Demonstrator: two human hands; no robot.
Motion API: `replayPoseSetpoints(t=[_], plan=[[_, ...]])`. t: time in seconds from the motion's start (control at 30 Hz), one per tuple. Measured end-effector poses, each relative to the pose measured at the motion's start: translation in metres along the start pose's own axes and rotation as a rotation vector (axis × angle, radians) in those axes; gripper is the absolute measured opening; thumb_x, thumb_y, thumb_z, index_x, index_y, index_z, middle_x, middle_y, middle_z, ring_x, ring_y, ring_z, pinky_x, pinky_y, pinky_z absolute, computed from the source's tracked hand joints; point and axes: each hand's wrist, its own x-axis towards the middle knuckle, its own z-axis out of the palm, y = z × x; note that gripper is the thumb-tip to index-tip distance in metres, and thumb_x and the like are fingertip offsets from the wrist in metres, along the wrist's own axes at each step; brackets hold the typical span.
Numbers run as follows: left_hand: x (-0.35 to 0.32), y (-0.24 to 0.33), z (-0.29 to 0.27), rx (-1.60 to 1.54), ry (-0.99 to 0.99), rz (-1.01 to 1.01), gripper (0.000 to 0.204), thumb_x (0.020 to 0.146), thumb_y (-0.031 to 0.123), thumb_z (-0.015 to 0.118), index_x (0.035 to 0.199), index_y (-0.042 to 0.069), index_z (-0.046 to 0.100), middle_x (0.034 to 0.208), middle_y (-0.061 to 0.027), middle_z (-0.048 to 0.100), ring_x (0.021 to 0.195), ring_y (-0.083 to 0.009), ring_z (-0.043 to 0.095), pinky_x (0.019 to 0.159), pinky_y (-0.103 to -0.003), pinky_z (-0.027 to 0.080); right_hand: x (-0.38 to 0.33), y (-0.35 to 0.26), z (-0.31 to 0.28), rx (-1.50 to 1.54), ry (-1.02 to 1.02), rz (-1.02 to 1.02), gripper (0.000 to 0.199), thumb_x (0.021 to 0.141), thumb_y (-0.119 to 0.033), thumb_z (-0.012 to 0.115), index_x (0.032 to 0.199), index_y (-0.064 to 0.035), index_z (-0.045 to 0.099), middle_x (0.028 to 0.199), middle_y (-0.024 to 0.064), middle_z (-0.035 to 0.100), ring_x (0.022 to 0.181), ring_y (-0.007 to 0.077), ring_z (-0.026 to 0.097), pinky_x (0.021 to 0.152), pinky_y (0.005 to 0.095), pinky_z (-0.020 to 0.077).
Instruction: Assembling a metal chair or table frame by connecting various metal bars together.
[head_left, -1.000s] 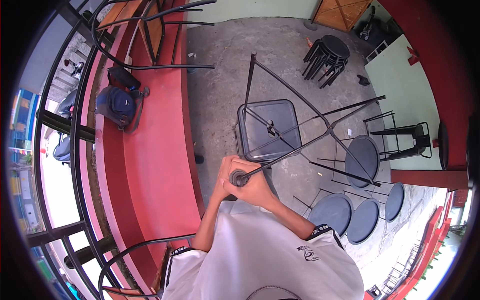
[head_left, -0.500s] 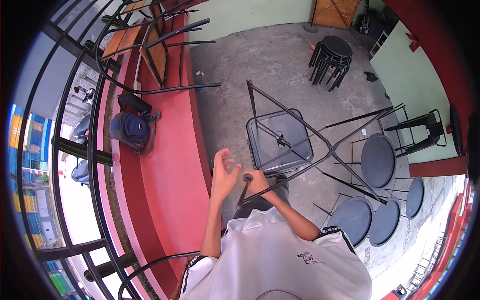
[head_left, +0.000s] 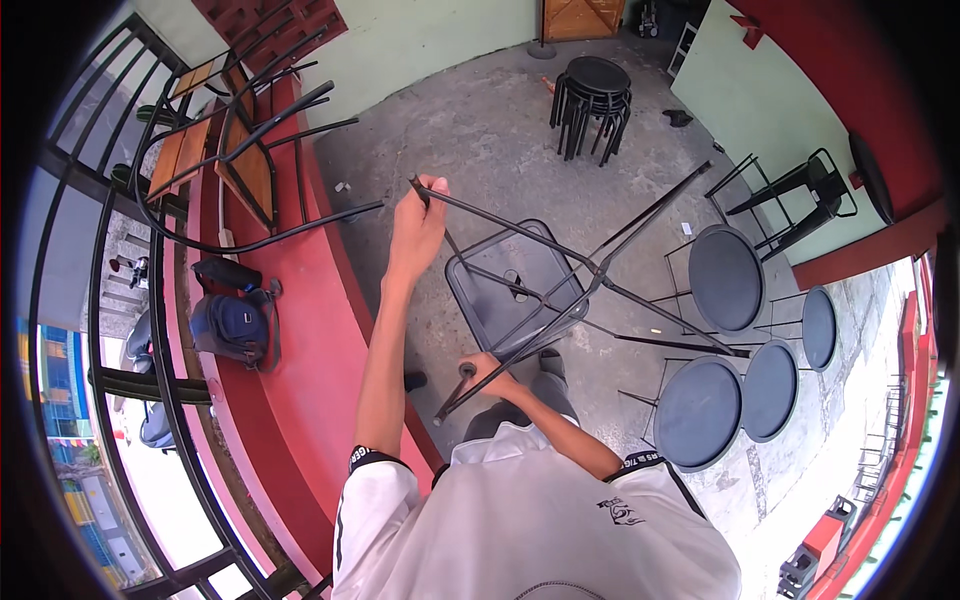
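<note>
A square grey tabletop (head_left: 478,308) with rounded corners lies below my hands, its black crossed metal legs (head_left: 600,272) pointing up toward me. With my arm stretched forward, my left hand (head_left: 415,232) is closed around the far left end of a leg. My right hand (head_left: 492,376) sits nearer my body, its fingers wrapped around the leg frame close to an open tube end. The right fingers are partly hidden behind the bars.
Round grey tables (head_left: 725,278) stand in a group on the right. Black stools (head_left: 598,75) are stacked farther off. On the left, a dark blue bag (head_left: 232,325) rests on a red ledge (head_left: 300,400) beside wooden chairs (head_left: 245,175) and a black railing.
My left hand has moved forward from beside the right hand and now grips the far leg end. My right hand keeps its hold. The view has shifted, moving the room's things leftward.
</note>
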Motion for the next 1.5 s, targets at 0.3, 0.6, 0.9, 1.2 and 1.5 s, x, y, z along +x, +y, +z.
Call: replayPoseSetpoints(t=[0.3,0.6,0.9,1.2,1.5], plan=[[-0.084,-0.007,-0.02,-0.321,-0.069,-0.165,0.043,0.11,0.028,0.053,0.074,0.006,0.042,0.064,0.0043,0.035,0.061,-0.0049,0.033,0.054,-0.028,0.03,-0.129,-0.013,-0.061,0.015,-0.012,0.182,0.025,0.071,-0.014,0.076,0.079,0.0011,0.057,0.072,0.0176,0.056,0.064,0.0342,0.058,0.062,0.0416,0.0466],[-0.162,0.0,-0.024,-0.426,-0.069,-0.245,0.035,0.11,0.022,0.05,0.078,0.007,0.044,0.068,0.0061,0.037,0.062,-0.0035,0.034,0.055,-0.025,0.029,-0.132,0.029,-0.132,-0.017,0.656,0.403,0.014,0.07,-0.007,0.072,0.076,-0.0002,0.061,0.065,0.0032,0.056,0.062,0.0113,0.05,0.059,0.0311,0.0431],[-0.174,0.006,-0.021,-0.412,0.054,-0.3,0.032,0.109,0.02,0.051,0.08,0.006,0.047,0.069,0.0051,0.04,0.064,-0.0044,0.035,0.056,-0.025,0.029,-0.071,0.057,-0.218,-0.064,0.868,0.47,0.016,0.073,-0.008,0.07,0.069,0.0,0.057,0.059,0.0021,0.052,0.057,0.0105,0.047,0.053,0.0327,0.0395],[-0.185,0.003,-0.006,-0.441,0.134,-0.309,0.031,0.107,0.017,0.053,0.079,0.005,0.045,0.07,0.0051,0.035,0.067,-0.0052,0.032,0.057,-0.027,0.028,-0.117,0.031,-0.201,-0.614,0.829,0.196,0.038,0.083,-0.012,0.074,0.117,0.0,0.066,0.072,0.0045,0.062,0.051,0.0141,0.056,0.047,0.0311,0.0447],[-0.19,0.013,0.008,-0.369,0.135,-0.221,0.032,0.104,0.016,0.056,0.079,0.004,0.042,0.071,0.0038,0.034,0.068,-0.006,0.032,0.057,-0.028,0.027,-0.068,-0.148,-0.193,0.088,0.127,0.451,0.029,0.094,-0.009,0.063,0.121,0.0012,0.068,0.102,0.0115,0.067,0.07,0.0187,0.066,0.063,0.0307,0.0512]])
